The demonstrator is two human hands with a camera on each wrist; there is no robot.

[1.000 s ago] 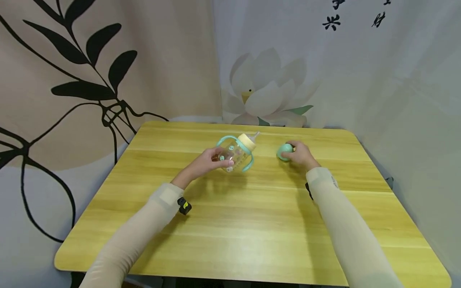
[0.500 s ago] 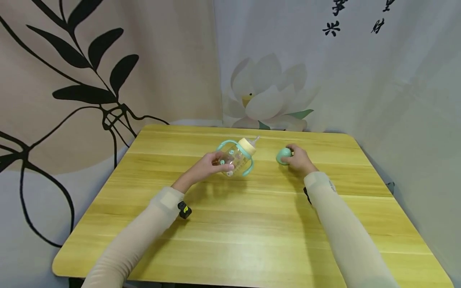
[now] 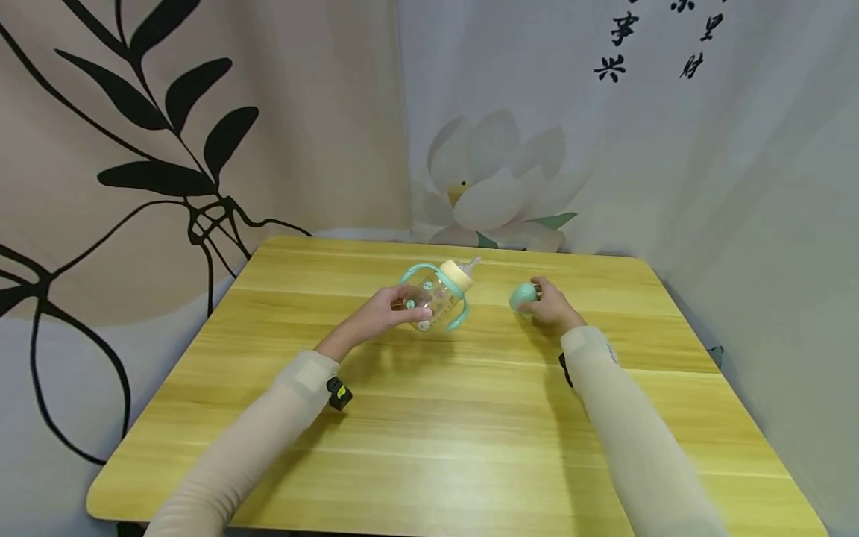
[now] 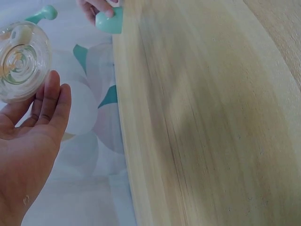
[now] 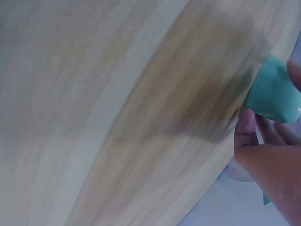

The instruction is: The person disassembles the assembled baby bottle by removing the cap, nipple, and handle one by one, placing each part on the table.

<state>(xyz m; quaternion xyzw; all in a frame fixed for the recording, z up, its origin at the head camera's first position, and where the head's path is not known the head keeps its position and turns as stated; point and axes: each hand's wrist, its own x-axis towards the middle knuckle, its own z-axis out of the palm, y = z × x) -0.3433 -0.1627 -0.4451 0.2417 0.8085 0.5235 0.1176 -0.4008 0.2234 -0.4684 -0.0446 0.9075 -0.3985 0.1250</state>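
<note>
My left hand (image 3: 385,317) grips the lower body of a clear baby bottle (image 3: 438,300), tilted with its teat up and to the right. The bottle has a cream collar, small printed faces and mint-green side handles. Its round clear base (image 4: 21,63) faces the left wrist camera, with the fingers (image 4: 54,101) curled along its side. To the right, my right hand (image 3: 555,307) pinches a mint-green bottle cap (image 3: 523,297) between thumb and fingers. In the right wrist view the cap (image 5: 275,92) shows its smooth rounded wall. A gap separates cap and teat.
Both hands are over a pale wooden table (image 3: 429,447) with rounded corners. Behind it hangs a curtain (image 3: 322,112) with printed black leaves, and another (image 3: 671,164) with a lotus and dark characters. Dark cameras (image 3: 339,393) are strapped at the wrists.
The head view has shifted slightly. Both hands keep their hold on the bottle and the cap, with almost no movement over the table.
</note>
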